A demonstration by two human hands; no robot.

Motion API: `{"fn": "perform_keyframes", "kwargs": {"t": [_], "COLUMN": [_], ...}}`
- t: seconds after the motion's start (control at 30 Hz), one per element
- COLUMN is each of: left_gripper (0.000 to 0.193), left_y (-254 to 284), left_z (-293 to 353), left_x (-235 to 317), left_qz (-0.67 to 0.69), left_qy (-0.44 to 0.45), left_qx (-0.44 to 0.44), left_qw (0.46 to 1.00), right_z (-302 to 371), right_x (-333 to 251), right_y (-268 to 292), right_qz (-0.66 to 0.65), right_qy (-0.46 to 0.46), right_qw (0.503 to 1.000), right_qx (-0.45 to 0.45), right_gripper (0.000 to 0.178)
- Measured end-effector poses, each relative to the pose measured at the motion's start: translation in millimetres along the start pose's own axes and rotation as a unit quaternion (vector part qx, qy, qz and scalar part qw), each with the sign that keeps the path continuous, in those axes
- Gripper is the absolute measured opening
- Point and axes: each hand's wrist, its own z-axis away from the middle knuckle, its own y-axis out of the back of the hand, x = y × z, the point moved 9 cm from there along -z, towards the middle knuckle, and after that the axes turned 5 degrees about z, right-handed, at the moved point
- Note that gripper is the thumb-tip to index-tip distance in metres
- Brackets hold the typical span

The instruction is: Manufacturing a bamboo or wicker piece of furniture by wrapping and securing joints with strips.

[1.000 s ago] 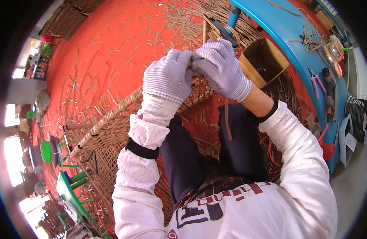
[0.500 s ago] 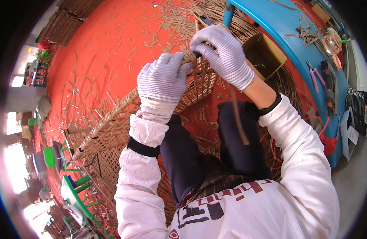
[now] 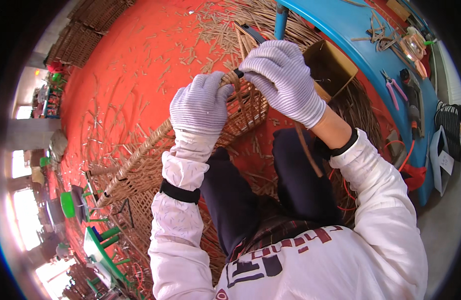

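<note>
A brown woven wicker frame with a thick wrapped edge slants across from the lower left to my hands. My left hand, in a striped pale glove, closes round the wrapped edge near its upper end. Just right of it, my gloved right hand is closed by the black end of the edge, its fingers pinching a flat brown wicker strip. The strip's tail hangs below that hand toward my right knee. My palm hides where the strip meets the fingers.
A blue table curves along the right, bearing pink-handled pliers and a power tool. Beneath it stands an open cardboard box beside bundled wicker strands. Offcuts litter the red floor. A green-legged table is at lower left.
My right hand has turned and moved slightly down and right, its fingers folding further closed. The strip's tail has swung a little to the right. My left hand keeps its hold.
</note>
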Motion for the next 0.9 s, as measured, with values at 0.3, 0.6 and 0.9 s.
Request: {"fn": "perform_keyframes", "kwargs": {"t": [0.3, 0.6, 0.9], "left_gripper": [0.027, 0.026, 0.029], "left_y": [1.7, -6.3, -2.0], "left_z": [1.3, 2.9, 2.0], "left_x": [-1.8, -13.9, -15.8], "left_qz": [0.009, 0.039, 0.033], "left_qy": [-0.001, 0.039, -0.014], "left_qx": [0.000, -0.034, -0.030], "left_qw": [1.000, 0.998, 0.999], "right_z": [28.5, 5.7, 8.7], "right_x": [-13.2, -15.6, -5.1], "right_y": [-20.8, -38.8, -53.5], "right_qz": [-0.021, 0.088, 0.010], "right_qy": [-0.077, 0.028, 0.007], "right_qw": [0.996, 0.996, 1.000], "right_qx": [-0.051, -0.019, -0.006], "right_gripper": [0.027, 0.031, 0.035]}}
